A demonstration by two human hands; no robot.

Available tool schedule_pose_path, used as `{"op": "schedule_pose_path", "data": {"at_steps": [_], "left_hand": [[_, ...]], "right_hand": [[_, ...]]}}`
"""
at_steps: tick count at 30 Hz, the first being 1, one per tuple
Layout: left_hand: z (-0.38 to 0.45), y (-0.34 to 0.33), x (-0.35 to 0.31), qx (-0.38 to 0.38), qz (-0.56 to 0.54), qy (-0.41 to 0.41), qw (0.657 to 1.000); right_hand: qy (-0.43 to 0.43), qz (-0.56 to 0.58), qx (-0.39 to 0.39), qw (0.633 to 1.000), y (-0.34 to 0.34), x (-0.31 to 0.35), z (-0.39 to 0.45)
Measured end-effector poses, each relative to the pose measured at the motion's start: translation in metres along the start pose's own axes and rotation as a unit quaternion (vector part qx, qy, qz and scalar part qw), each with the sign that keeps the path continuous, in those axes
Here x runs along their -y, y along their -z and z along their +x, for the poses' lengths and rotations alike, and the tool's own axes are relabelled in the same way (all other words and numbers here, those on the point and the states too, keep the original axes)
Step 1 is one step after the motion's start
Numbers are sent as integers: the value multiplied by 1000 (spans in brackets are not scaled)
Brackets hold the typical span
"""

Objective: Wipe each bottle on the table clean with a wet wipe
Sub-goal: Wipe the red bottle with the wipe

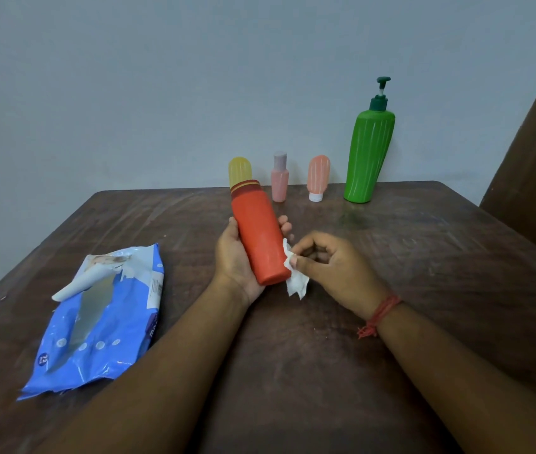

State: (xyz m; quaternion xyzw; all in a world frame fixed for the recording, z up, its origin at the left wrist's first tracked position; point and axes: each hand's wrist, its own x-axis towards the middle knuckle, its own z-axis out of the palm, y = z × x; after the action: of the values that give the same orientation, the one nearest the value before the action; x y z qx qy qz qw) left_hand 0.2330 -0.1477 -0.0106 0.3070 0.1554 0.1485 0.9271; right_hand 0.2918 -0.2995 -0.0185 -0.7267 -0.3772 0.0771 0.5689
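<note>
The left hand (239, 260) is cradling the red bottle (258, 237) loosely while the right hand (329, 263) is pinching the wipe (294, 276) — hard rubbing risks the bottle slipping out.

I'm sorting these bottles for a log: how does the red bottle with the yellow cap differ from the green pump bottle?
The red bottle is held tilted above the table in the left hand; the green pump bottle stands upright near the wall. The red bottle has a rounded yellow cap; the green one has a dark green pump. The right hand holds a wet wipe against the red bottle only. Both look like opaque plastic.
</note>
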Motion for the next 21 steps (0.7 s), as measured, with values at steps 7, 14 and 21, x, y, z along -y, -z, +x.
{"op": "schedule_pose_path", "data": {"at_steps": [7,14,21], "left_hand": [[-6,-6,5,50,74,43,995],[-3,-2,5,72,92,45,992],[2,2,10,102,103,43,989]], "right_hand": [[112,-135,-146,973,-9,1,6],[244,-235,-66,938,-6,8,1],[309,-283,-29,907,-6,12,0]]}}
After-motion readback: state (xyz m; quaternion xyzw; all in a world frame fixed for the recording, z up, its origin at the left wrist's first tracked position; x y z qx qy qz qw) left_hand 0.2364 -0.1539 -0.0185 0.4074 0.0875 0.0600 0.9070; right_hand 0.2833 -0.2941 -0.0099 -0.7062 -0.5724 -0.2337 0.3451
